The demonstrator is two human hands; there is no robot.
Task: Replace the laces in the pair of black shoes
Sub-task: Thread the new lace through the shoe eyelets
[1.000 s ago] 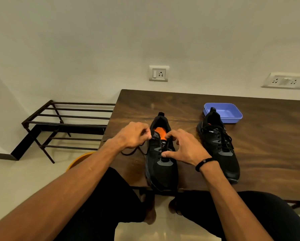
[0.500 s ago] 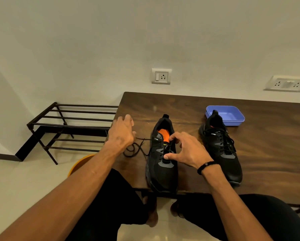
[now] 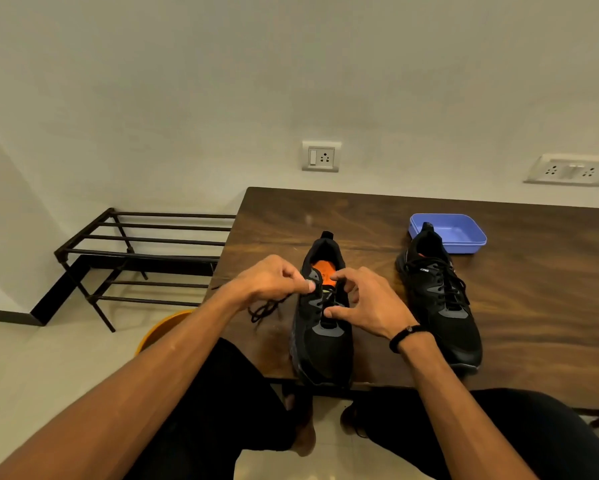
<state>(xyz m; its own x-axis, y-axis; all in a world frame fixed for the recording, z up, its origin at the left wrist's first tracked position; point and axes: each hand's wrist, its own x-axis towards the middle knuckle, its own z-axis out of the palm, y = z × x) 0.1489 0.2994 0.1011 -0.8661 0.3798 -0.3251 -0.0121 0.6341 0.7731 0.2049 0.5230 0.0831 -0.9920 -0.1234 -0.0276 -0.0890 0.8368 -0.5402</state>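
The left hand is back at the shoe. Half a second ago it was drawn out toward the left edge of the desk, pulling a stretch of black lace taut from the eyelets; now it has returned to the left side of the near shoe in the centre of the frame, its fingers pinching the lace right at the upper eyelet row. The slack it drew out lies in a loose tangle on the desk just left of the shoe, below the wrist.

The right hand has hardly shifted: it rests over the shoe's right side, fingers curled, thumb and forefinger close to the lacing over the tongue. Whether they pinch the lace or only steady the shoe cannot be told.

That pull-then-return reads as one stroke of working the lace through an eyelet, so this shoe is probably mid-lacing near the top rows, with the orange insole showing in its opening. The second shoe stands at centre right, fully laced, its heel touching or overlapping a blue tray behind it; whether its laces are old or new cannot be told.
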